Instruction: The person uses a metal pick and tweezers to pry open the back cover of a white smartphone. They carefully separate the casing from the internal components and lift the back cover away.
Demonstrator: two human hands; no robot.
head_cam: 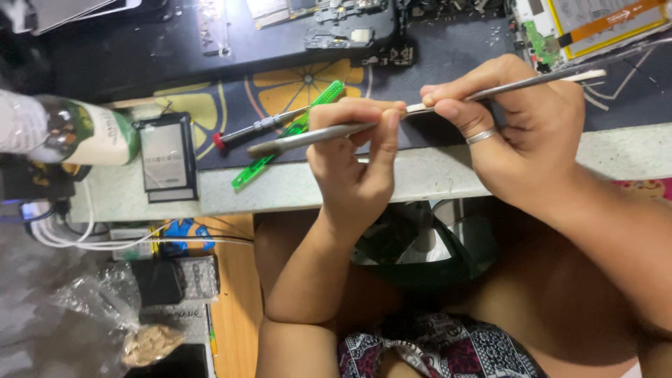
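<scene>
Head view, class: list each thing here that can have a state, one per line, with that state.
Left hand: closed around the grey tool.
Right hand: pinching the thin metal tool, ring on one finger.
Grey tool: held level above the desk edge.
Thin metal tool: held, its tip meeting the grey tool.
Screwdriver: lying flat on the mat.
Green tool: lying flat.
Battery: out, lying flat.
Bottle: on its side.

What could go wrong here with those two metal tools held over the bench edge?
The left hand and right hand each pinch a thin metal tool beyond the bench edge; a slip might drop one into the lap. The screwdriver and green tool lie close enough to be nudged.
</scene>
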